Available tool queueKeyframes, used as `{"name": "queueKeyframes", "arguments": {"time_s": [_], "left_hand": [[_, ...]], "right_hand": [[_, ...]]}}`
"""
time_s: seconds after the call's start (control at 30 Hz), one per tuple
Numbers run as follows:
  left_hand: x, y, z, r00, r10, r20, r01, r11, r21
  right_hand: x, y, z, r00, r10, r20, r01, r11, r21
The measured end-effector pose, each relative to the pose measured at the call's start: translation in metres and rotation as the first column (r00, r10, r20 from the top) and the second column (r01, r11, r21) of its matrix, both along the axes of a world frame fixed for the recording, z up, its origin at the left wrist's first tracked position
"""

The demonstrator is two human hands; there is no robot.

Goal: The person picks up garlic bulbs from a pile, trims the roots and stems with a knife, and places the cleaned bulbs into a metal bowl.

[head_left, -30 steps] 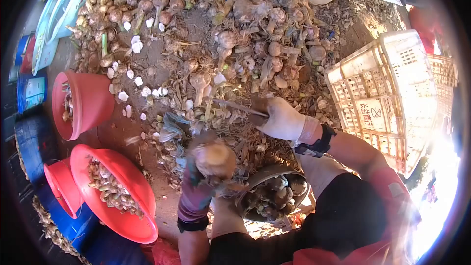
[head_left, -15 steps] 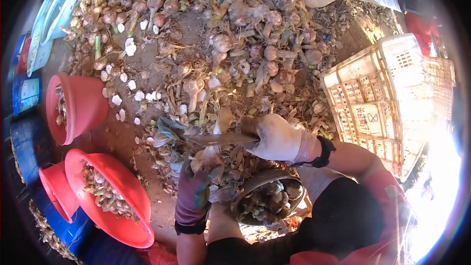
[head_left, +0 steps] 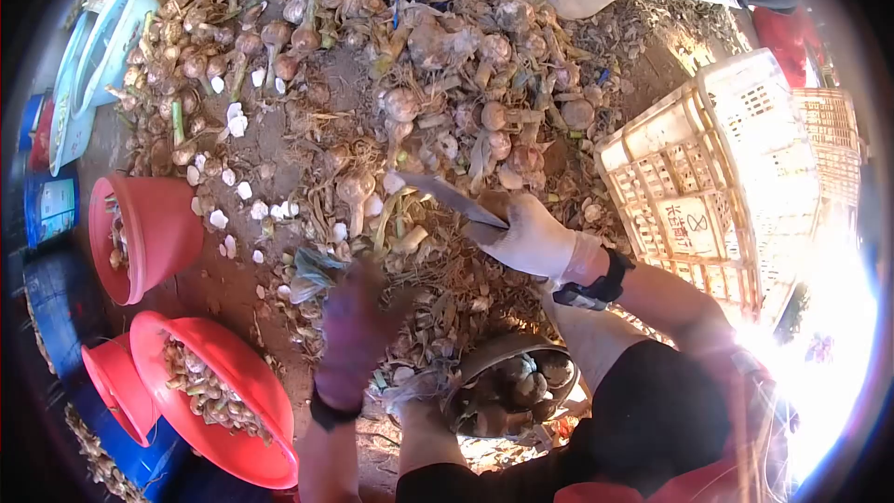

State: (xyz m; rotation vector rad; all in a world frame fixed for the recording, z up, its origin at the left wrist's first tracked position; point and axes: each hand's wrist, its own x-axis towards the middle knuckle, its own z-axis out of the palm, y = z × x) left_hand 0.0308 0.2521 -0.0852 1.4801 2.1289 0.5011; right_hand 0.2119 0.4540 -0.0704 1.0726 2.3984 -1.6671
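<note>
So in the head view, the right hand (head_left: 533,240) had its grip closed round the handle of a knife (head_left: 447,197), blade angled over the loose garlic bulbs (head_left: 401,105) and dry husks on the ground. The left hand (head_left: 356,331) was pretty blurry near the husks, so I couldn't tell its grip. More bulbs sat in a dark bucket (head_left: 503,346) between the legs.

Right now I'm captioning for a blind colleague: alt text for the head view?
White-gloved right hand holding a knife over garlic bulbs; left hand blurred. Loaded bucket between the legs; red basin and plastic crate either side.
</note>
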Motion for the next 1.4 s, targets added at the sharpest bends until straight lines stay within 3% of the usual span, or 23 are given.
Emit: {"name": "queueKeyframes", "arguments": {"time_s": [0.07, 0.17, 0.3, 0.33, 0.37, 0.43, 0.5, 0.63, 0.7, 0.73, 0.77, 0.83, 0.97, 1.03, 1.1, 1.17, 1.2, 1.23, 1.27, 1.3, 1.33, 1.37, 1.4], "left_hand": [[-0.024, 0.045, -0.008, 0.946, 0.174, -0.273, -0.193, 0.980, -0.045], [-0.052, 0.085, -0.058, 0.896, 0.224, -0.383, -0.334, 0.908, -0.251], [-0.061, 0.096, -0.075, 0.883, 0.330, -0.335, -0.413, 0.885, -0.216], [-0.056, 0.089, -0.057, 0.906, 0.422, -0.028, -0.412, 0.864, -0.290], [-0.049, 0.086, -0.031, 0.823, 0.498, 0.273, -0.391, 0.845, -0.364], [-0.022, 0.073, 0.008, 0.778, 0.537, 0.325, -0.353, 0.803, -0.481], [-0.003, 0.046, 0.018, 0.458, 0.430, 0.778, -0.309, 0.897, -0.314], [0.031, 0.017, 0.028, 0.254, 0.355, 0.900, -0.473, 0.857, -0.205], [0.037, 0.006, 0.025, -0.313, 0.420, 0.852, -0.578, 0.628, -0.521], [0.040, -0.008, 0.013, 0.178, 0.394, 0.902, -0.560, 0.794, -0.236], [0.040, -0.010, 0.013, 0.176, 0.392, 0.903, -0.566, 0.791, -0.233], [0.039, -0.012, 0.018, 0.381, 0.361, 0.851, -0.498, 0.856, -0.140], [0.049, -0.030, 0.024, 0.199, 0.489, 0.849, -0.651, 0.714, -0.259], [0.054, -0.053, -0.007, 0.691, 0.423, 0.586, -0.538, 0.843, 0.026], [0.049, -0.044, 0.009, 0.644, 0.420, 0.640, -0.537, 0.844, -0.013], [0.049, -0.035, 0.036, 0.592, 0.414, 0.692, -0.534, 0.844, -0.048], [0.050, -0.027, 0.053, 0.728, 0.252, 0.638, -0.421, 0.898, 0.125], [0.049, -0.021, 0.068, 0.834, 0.073, 0.547, -0.267, 0.921, 0.283], [0.049, -0.022, 0.075, 0.904, -0.075, 0.421, -0.119, 0.902, 0.416], [0.043, -0.036, 0.080, 0.662, 0.269, 0.699, -0.342, 0.939, -0.037], [0.041, -0.032, 0.081, 0.731, 0.243, 0.637, -0.376, 0.923, 0.079], [0.037, -0.019, 0.076, 0.799, 0.212, 0.563, -0.396, 0.890, 0.227], [0.037, -0.022, 0.069, 0.718, 0.265, 0.644, -0.484, 0.855, 0.188]], "right_hand": [[0.009, 0.002, -0.016, 0.991, -0.070, -0.115, 0.071, 0.998, -0.001], [0.012, 0.006, -0.015, 0.996, -0.066, -0.060, 0.062, 0.995, -0.073], [0.014, 0.015, -0.013, 0.996, -0.016, -0.086, 0.012, 0.999, -0.038], [0.012, 0.016, -0.012, 0.997, 0.021, -0.076, -0.021, 1.000, 0.004], [0.009, 0.017, -0.011, 0.996, 0.060, -0.064, -0.057, 0.997, 0.044], [-0.001, 0.012, -0.002, 0.979, 0.198, 0.056, -0.201, 0.978, 0.054], [-0.006, 0.004, 0.000, 0.928, 0.335, 0.165, -0.349, 0.935, 0.062], [-0.009, -0.007, 0.006, 0.891, 0.450, 0.063, -0.454, 0.878, 0.151], [-0.011, -0.012, 0.007, 0.880, 0.471, 0.055, -0.474, 0.866, 0.162], [-0.012, -0.016, 0.007, 0.861, 0.505, 0.059, -0.507, 0.844, 0.174], [-0.013, -0.018, 0.008, 0.841, 0.538, 0.063, -0.539, 0.820, 0.191], [-0.013, -0.023, 0.009, 0.843, 0.537, 0.025, -0.530, 0.822, 0.207], [-0.014, -0.031, -0.003, 0.836, 0.548, 0.034, -0.525, 0.781, 0.338], [-0.017, -0.035, -0.004, 0.833, 0.554, 0.002, -0.519, 0.778, 0.353], [-0.020, -0.039, -0.006, 0.833, 0.553, -0.025, -0.507, 0.781, 0.364], [-0.024, -0.037, -0.009, 0.882, 0.467, 0.068, -0.470, 0.855, 0.221], [-0.032, -0.021, -0.039, 0.784, 0.445, 0.432, -0.487, 0.873, -0.013], [-0.013, 0.001, -0.058, 0.862, 0.385, 0.330, -0.466, 0.858, 0.216], [-0.009, 0.002, -0.047, 0.951, 0.199, 0.237, -0.246, 0.951, 0.186], [-0.007, -0.001, -0.028, 0.987, 0.031, 0.158, -0.050, 0.992, 0.117], [-0.010, -0.006, -0.012, 0.999, -0.006, 0.040, 0.005, 1.000, 0.017], [-0.012, -0.006, -0.018, 0.990, 0.114, 0.079, -0.129, 0.965, 0.227], [-0.026, -0.005, -0.001, 0.990, 0.138, 0.041, -0.144, 0.957, 0.250]]}}
